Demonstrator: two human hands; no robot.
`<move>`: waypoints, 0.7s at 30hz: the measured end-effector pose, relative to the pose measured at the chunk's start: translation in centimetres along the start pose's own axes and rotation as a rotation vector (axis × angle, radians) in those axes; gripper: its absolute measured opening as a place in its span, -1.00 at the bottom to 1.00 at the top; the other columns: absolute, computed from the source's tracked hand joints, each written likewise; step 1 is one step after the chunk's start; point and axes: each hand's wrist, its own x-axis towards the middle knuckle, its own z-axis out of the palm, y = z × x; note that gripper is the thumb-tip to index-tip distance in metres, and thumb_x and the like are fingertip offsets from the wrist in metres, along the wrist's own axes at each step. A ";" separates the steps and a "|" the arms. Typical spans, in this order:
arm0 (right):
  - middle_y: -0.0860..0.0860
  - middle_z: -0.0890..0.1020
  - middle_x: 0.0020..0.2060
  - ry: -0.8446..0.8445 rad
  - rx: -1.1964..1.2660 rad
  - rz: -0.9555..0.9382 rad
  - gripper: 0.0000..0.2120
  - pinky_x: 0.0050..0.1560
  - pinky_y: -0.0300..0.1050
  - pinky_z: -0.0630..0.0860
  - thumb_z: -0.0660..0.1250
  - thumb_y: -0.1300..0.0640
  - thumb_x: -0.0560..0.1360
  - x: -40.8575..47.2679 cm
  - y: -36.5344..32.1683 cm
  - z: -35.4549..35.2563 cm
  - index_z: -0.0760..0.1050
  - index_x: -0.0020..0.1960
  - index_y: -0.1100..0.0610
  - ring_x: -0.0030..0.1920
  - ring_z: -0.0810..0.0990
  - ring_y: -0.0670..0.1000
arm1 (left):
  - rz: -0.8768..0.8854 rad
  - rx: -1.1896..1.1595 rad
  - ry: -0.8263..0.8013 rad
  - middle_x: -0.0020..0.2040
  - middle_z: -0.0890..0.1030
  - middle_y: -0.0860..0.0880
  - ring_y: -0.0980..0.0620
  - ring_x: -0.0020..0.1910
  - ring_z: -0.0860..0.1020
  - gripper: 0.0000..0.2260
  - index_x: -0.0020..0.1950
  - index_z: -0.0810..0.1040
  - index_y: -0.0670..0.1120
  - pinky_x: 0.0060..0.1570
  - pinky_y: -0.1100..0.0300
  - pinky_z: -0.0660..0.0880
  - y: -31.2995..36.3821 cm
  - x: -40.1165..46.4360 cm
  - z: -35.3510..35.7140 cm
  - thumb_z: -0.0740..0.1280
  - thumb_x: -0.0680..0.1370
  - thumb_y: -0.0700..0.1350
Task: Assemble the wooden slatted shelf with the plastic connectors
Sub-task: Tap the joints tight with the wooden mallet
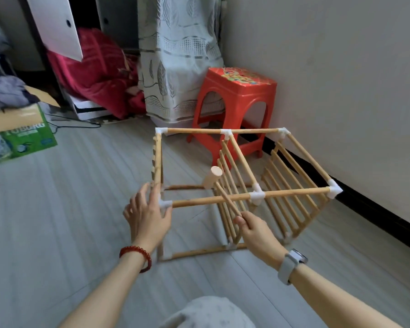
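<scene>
The wooden slatted shelf stands on the floor as a box frame of dowels joined by white plastic connectors. My left hand rests with spread fingers against the near left corner connector. My right hand grips the handle of a small wooden mallet, whose pale head is raised above the frame's near rail. Slatted panels hang inside the frame at the middle and at the right side. Another white connector joins the near rail at its middle.
A red plastic stool stands just behind the shelf by the wall. A patterned curtain, red bedding and a green cardboard box lie at the back and left. Grey plank floor surrounds the shelf.
</scene>
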 end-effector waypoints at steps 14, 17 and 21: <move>0.01 0.49 -0.30 0.029 -0.348 -0.111 -0.74 -0.20 0.06 0.51 -0.01 0.00 0.64 0.7 -6.5 6.4 0.35 -0.01 0.14 -0.26 0.53 0.10 | -0.293 -0.663 -0.410 0.06 0.53 -0.03 0.09 0.05 0.54 -0.59 0.36 0.41 -0.20 -0.21 0.58 0.39 -5.1 0.1 -2.4 0.11 0.54 -0.45; 0.04 0.51 -0.38 0.379 -0.022 -0.435 -0.83 -0.40 0.04 0.48 0.08 0.09 0.61 1.9 -9.5 4.0 0.33 -0.06 0.17 -0.41 0.50 0.06 | -0.370 -0.738 -0.364 0.08 0.54 -0.08 -0.01 0.13 0.52 -0.63 0.34 0.41 -0.24 -0.20 0.51 0.41 -5.5 0.4 -2.5 0.09 0.56 -0.42; 0.00 0.48 -0.36 0.163 -0.155 -0.237 -0.89 -0.39 -0.05 0.46 0.08 0.09 0.62 0.1 -8.1 6.3 0.29 -0.02 0.12 -0.42 0.47 0.00 | -0.478 -0.823 -0.293 0.16 0.54 -0.12 -0.01 0.09 0.52 -0.69 0.32 0.42 -0.23 -0.08 0.35 0.43 -5.1 0.7 -3.0 0.07 0.61 -0.35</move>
